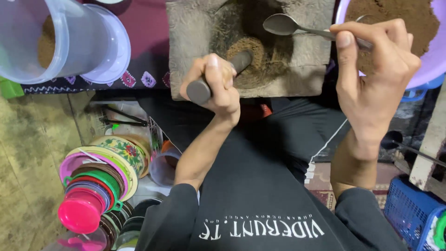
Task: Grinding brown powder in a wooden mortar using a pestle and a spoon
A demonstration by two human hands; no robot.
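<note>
My left hand is closed around a dark grey stone pestle, whose tip rests in a mound of brown powder in the hollow of a rough stone slab. My right hand pinches the handle of a metal spoon. The spoon's bowl hovers over the slab's far right part and looks empty. Just right of that hand sits a purple plastic bowl heaped with more brown powder.
A clear plastic jug with some brown powder inside lies tilted at the top left on a dark patterned cloth. Stacked colourful bowls and lids stand at the lower left. A blue basket is at the lower right.
</note>
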